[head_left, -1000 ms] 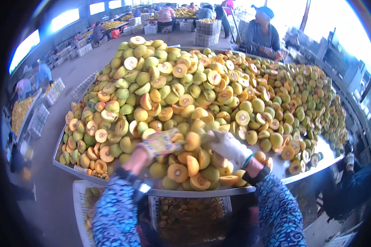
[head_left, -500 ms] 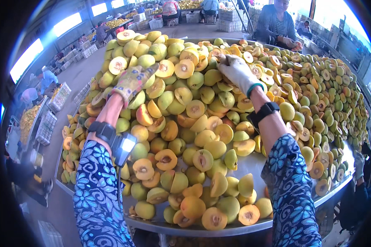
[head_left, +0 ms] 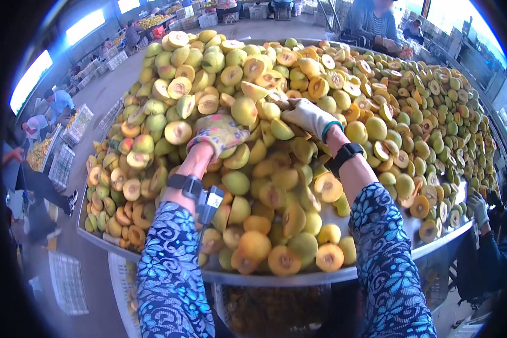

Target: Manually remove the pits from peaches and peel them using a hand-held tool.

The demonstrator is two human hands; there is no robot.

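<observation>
Halved yellow-green peaches (head_left: 178, 133) lie in a deep heap on a metal table (head_left: 332, 275). Both my hands reach into the middle of the pile, close together. My left hand (head_left: 219, 133), in a patterned glove, curls against several halves, with one peach (head_left: 244, 111) at its fingertips; its finger ends are partly hidden. In a white glove with a green cuff, my right hand (head_left: 308, 115) bends its fingers over peach halves just to the right of it. Below my hands, some halves are smeared by motion. Several orange-tinted halves (head_left: 284, 259) rest along the near edge.
A person (head_left: 374, 25) stands across the table at the far right. Another person's gloved hand (head_left: 478, 208) is at the right edge. Under the table is a crate (head_left: 121, 287) with fruit. White crates (head_left: 67, 281) stand on the floor at left, with workers beyond.
Both hands have drawn back toward me and closer together, the left also moving right. Peach halves between and below them have shifted toward the near edge. The view has moved slightly.
</observation>
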